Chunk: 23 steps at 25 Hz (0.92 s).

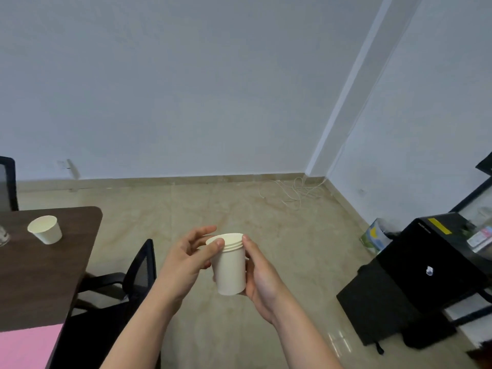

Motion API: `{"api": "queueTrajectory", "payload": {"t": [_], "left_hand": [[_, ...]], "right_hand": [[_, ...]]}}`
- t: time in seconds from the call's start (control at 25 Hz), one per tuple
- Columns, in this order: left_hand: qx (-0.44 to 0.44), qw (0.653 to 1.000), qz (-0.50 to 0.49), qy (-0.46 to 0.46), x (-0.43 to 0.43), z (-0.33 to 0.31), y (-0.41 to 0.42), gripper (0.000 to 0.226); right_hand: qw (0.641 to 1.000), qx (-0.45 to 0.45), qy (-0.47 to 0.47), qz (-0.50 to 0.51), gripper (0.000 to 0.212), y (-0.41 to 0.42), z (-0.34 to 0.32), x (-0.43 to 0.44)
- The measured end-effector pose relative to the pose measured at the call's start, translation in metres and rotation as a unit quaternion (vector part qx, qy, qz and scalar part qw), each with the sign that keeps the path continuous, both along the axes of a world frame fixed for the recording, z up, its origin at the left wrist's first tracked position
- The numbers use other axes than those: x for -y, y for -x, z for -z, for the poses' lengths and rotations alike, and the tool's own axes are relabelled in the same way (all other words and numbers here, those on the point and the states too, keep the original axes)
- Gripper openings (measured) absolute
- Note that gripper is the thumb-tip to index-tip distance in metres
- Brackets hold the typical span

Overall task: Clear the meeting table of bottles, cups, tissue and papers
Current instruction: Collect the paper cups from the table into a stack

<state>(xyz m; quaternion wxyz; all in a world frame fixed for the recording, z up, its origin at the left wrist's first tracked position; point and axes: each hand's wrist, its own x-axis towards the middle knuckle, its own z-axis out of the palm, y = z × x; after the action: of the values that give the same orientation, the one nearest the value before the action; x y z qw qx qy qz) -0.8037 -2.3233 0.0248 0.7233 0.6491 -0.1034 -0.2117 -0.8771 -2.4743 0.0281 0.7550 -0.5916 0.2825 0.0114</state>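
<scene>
Hands hold nested cups (231, 272).
Right hand (259, 275) wraps the wall, left hand (190, 258) pinches the rim; light, crushable paper, likely stiffest at rims.

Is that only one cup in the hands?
No, the stack of cups held between the left hand and right hand shows several nested rims at its top.

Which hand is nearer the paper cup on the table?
Left. Both hold stacked cups right of the paper cup; left hand on the nearer side, right hand beyond.
</scene>
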Motion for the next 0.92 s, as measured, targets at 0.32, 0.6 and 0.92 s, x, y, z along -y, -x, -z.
{"api": "queueTrajectory", "payload": {"t": [0.32, 0.6, 0.92], "left_hand": [[0.028, 0.995, -0.086, -0.030, 0.067, -0.017, -0.069, 0.069], [0.052, 0.985, -0.158, -0.037, 0.113, -0.027, -0.114, 0.073], [0.049, 0.978, -0.199, -0.045, 0.103, -0.017, -0.167, 0.072]], "right_hand": [[0.994, 0.038, -0.009, -0.105, 0.058, -0.098, -0.009, 0.078], [0.983, 0.047, -0.027, -0.175, 0.059, -0.165, -0.008, 0.125], [0.972, 0.030, -0.013, -0.233, 0.060, -0.228, 0.000, 0.116]]}}
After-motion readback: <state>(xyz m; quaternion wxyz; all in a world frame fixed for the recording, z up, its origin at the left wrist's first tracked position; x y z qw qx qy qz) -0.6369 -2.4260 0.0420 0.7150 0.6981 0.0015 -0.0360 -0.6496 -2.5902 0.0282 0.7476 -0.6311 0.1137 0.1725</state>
